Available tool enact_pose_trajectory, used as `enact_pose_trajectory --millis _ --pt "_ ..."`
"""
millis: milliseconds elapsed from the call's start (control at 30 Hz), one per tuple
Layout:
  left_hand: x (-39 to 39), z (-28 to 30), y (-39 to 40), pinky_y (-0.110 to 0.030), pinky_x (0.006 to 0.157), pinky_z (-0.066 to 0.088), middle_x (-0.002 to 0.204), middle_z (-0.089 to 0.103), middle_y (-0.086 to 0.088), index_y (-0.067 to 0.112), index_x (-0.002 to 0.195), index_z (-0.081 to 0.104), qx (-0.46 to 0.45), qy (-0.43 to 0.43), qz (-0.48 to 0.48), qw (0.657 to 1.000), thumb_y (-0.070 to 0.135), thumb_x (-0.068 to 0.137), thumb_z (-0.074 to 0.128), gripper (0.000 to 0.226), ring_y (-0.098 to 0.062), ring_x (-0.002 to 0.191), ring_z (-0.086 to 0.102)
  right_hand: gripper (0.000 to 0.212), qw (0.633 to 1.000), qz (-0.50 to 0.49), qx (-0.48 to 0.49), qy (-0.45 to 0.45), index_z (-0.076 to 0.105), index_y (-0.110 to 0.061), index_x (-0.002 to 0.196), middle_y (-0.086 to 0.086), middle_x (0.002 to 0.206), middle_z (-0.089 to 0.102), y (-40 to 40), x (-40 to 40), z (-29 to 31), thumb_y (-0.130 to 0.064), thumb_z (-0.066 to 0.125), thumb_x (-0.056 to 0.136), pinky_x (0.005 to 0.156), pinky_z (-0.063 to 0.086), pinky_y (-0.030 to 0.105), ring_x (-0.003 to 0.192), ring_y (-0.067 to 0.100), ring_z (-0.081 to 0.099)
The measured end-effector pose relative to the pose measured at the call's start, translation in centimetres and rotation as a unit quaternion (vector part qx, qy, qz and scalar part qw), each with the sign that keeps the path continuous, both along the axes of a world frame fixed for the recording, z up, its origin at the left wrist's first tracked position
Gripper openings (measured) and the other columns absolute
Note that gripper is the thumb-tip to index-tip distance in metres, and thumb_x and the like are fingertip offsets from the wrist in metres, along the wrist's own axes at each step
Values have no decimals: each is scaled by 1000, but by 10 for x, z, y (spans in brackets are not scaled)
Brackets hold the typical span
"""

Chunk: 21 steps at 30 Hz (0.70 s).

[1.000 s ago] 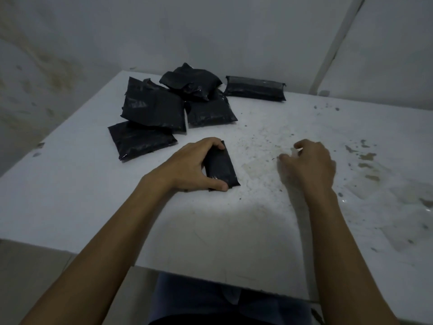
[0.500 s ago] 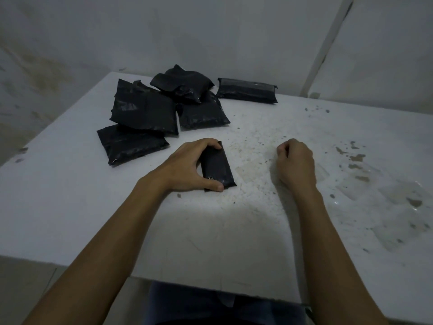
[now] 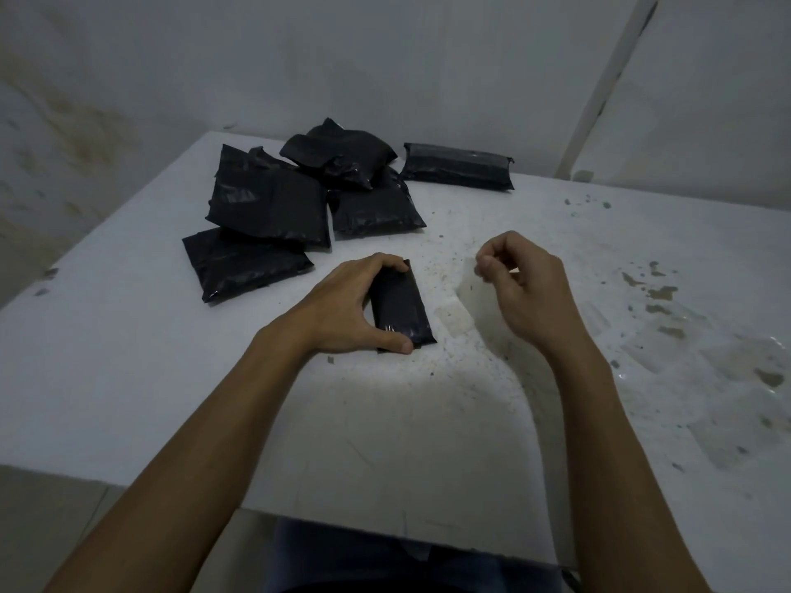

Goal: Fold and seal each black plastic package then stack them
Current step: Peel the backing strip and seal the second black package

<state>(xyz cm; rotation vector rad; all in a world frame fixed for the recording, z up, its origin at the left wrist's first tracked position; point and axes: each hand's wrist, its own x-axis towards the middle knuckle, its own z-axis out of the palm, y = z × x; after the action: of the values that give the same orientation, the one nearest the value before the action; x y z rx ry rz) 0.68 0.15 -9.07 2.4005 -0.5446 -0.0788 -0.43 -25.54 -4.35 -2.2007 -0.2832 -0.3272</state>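
Since the earlier frames, the right hand (image 3: pixel 528 288) has lifted off the counter (image 3: pixel 128 357) and now hovers above it, fingers curled toward the thumb; whether it pinches something small, such as a strip of tape or a sticker, cannot be told. Meanwhile the left hand (image 3: pixel 355 306) has stayed where it was, gripping the folded package (image 3: pixel 400 308) with fingertips hooked over its far end and the thumb pressed at its near end, pinning it flat to the counter. That small black bundle lies directly under and to the right of the left hand, with a stretch of bare counter between it and the right hand. Judging from this, the fold is made and held, and the sealing step is in hand. The next move likely calls for the right hand to come across to the package and close its loose edge while the left keeps the fold from springing open. Beyond the left hand, farther from the person, sits a loose heap of black packages (image 3: pixel 274 203), overlapping and untidy, and a single flat package (image 3: pixel 458 164) lies apart, beyond and between the two hands. Stacking has yet to be done properly.
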Motion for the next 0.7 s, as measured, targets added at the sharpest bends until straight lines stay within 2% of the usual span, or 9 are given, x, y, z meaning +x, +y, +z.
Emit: enact_pose_trajectory --millis 133,233,333,400,467,567,633,700 --pt "-1 2 0 -41 107 45 138 41 22 45 142 37 1 7 2 1000 70 59 87 100 -9 126 42 14 999 25 -30 -22 61 -21 96 -10 91 67 2 -5 9 -11 55 104 71 45 6 88 2 62" --pt "-4 5 -3 -46 112 43 124 41 28 44 142 35 7 10 5 1000 64 62 89 98 -7 118 43 13 998 46 -15 -40 62 -20 97 -13 90 65 6 -9 15 -10 55 103 73 45 7 87 -1 61" --pt "-6 6 -6 -51 122 29 127 42 21 40 139 35 8 12 2 1000 55 67 89 92 15 110 35 12 996 67 32 -55 61 -16 99 -11 89 64 8 -12 21 -9 53 104 76 47 11 85 2 62" --pt "-7 7 -6 -51 124 24 137 41 19 37 136 37 2 11 -3 1000 56 66 88 88 25 104 27 12 992 84 78 -61 60 -13 100 -6 88 63 8 -13 27 -8 51 105 79 52 20 83 9 63" --pt "-8 9 -6 -51 126 20 145 39 18 37 134 39 4 4 -10 1000 65 60 80 89 16 113 30 12 986 107 119 -45 57 -11 100 1 87 63 8 -13 31 -7 47 105 79 55 27 82 15 64" --pt "-4 6 -3 -49 123 27 159 24 16 39 138 40 13 4 -18 1000 71 57 77 94 -2 134 28 17 980 123 151 -32 55 -14 98 6 83 62 10 -10 32 -4 44 106 72 54 26 76 21 62" --pt "-2 4 0 -45 119 36 156 19 21 40 141 41 3 3 -23 1000 69 58 80 97 -10 142 27 20 976 123 176 -31 54 -16 98 8 80 60 13 -8 31 -2 43 106 69 53 25 72 21 60" --pt "-1 2 2 -43 115 41 149 25 21 40 142 41 -4 0 -28 1000 66 59 82 96 -11 138 32 20 970 121 208 -28 54 -14 97 10 76 57 18 -6 29 -1 42 106 67 53 25 70 20 57"
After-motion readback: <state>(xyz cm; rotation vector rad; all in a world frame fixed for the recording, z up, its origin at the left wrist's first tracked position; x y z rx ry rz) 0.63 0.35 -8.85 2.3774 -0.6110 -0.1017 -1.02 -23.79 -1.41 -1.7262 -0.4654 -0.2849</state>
